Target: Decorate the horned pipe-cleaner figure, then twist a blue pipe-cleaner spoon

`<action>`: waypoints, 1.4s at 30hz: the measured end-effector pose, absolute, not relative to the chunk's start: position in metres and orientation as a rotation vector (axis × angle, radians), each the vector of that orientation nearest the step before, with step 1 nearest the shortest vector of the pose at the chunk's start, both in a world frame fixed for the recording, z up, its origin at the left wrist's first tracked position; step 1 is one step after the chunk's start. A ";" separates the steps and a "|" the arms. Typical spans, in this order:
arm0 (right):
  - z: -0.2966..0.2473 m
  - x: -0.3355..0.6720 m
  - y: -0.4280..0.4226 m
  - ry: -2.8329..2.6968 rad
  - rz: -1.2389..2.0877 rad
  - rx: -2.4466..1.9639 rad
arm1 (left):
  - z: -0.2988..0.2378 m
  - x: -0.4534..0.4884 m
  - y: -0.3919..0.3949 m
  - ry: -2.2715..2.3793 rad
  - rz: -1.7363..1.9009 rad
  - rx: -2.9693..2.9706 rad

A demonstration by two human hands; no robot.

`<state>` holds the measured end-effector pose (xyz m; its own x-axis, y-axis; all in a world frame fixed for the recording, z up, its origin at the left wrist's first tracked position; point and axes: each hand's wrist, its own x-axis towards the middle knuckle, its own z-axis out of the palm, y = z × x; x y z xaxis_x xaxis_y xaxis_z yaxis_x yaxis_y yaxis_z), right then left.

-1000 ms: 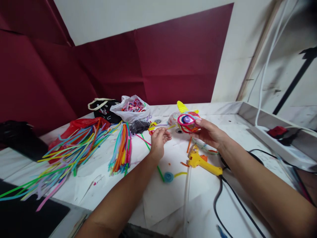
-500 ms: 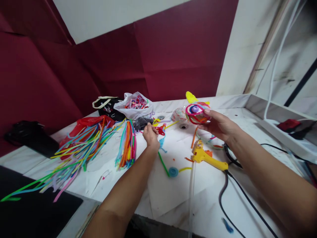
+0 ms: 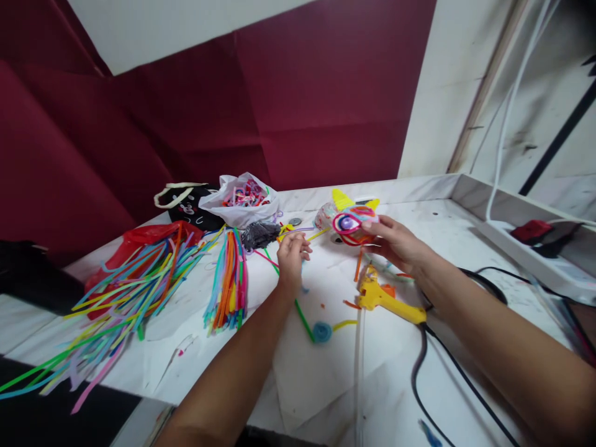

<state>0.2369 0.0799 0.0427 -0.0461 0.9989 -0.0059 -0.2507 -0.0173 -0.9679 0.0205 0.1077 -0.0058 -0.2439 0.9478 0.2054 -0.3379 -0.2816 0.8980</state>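
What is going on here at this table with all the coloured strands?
A person is working with bare hands at a white table. The right hand holds up a small round craft figure, wrapped in coloured strands and with yellow ears. The left hand is curled beside some coloured scraps; whether it grips one is unclear. A yellow glue gun lies below the right hand. Pipe cleaners are spread to the left, with a white plastic bag behind them.
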 end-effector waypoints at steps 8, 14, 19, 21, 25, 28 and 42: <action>0.026 0.205 0.069 -1.176 1.282 -1.010 | -0.003 0.043 0.084 0.668 1.395 0.976; 0.028 0.199 0.064 -1.223 1.173 -1.026 | -0.004 0.041 0.085 0.630 1.357 0.976; 0.029 0.197 0.062 -1.248 1.162 -1.022 | -0.006 0.042 0.085 0.650 1.345 0.977; 0.029 0.196 0.061 -1.257 1.168 -1.017 | -0.006 0.043 0.084 0.670 1.345 0.977; 0.029 0.198 0.061 -1.261 1.175 -1.040 | -0.006 0.044 0.082 0.668 1.349 0.981; 0.028 0.199 0.062 -1.281 1.207 -1.024 | -0.006 0.044 0.083 0.647 1.361 0.968; 0.024 0.204 0.067 -1.276 1.286 -1.027 | -0.003 0.042 0.085 0.577 1.376 0.960</action>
<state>0.2037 0.0673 0.0243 -0.1276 0.9886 0.0802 -0.0881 0.0692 -0.9937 0.0422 0.0852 -0.0027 0.1501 0.9711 0.1857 -0.5482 -0.0746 0.8330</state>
